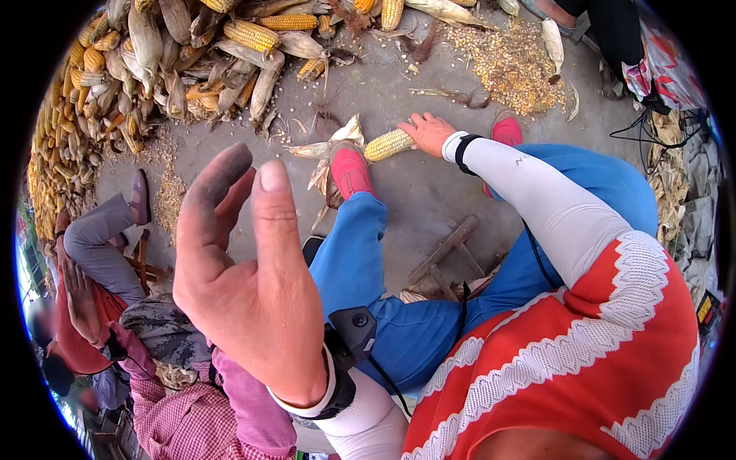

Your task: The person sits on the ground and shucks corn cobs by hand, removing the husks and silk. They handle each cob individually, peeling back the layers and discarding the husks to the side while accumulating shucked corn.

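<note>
My left hand [253,270] is raised close to the camera, fingers curled and apart from the thumb, holding nothing; its index finger is dirty grey. My right hand [428,133] reaches out low over the concrete floor, its fingers on the right end of a pale yellow corn cob [389,145]. The cob's other end lies beside my pink left shoe [351,169]. Dry corn husks [339,144] lie around and partly beneath the toe of that shoe. The underside of my right hand is hidden, so how firmly it grips cannot be told.
A large heap of corn cobs, many in husks [146,46], fills the upper left. Loose kernels [517,63] lie at the upper right. A wooden stool [445,250] stands between my legs. Seated people are at the left, one in a pink checked shirt [184,420]; another person's leg [615,29] is at the upper right.
</note>
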The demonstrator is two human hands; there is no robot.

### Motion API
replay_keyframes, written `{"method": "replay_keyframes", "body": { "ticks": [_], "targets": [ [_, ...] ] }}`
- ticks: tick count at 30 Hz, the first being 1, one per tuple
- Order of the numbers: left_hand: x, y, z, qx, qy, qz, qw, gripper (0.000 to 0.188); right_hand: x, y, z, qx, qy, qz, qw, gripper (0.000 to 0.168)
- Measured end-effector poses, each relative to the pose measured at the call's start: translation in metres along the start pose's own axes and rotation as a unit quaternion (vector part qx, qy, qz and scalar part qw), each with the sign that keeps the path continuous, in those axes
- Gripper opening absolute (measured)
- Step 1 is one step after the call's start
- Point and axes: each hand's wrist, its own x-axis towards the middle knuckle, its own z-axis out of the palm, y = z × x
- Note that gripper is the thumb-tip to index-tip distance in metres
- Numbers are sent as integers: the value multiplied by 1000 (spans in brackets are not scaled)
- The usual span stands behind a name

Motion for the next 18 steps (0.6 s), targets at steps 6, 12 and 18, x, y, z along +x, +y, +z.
{"method": "replay_keyframes", "body": {
  "ticks": [6, 12, 18],
  "targets": [
    [4, 12, -5, -62, 4, -7, 998, 25, -10, 1, 11, -16, 29, -3, 999, 56],
    [4, 22, 12, -36, -9, 6, 999, 22, -8, 9, 8, 4, -5, 10, 1000, 56],
    [-1, 24, 16, -41, -32, 20, 998, 23, 14, 2, -6, 78, -89, -5, 993, 52]
  ]
}}
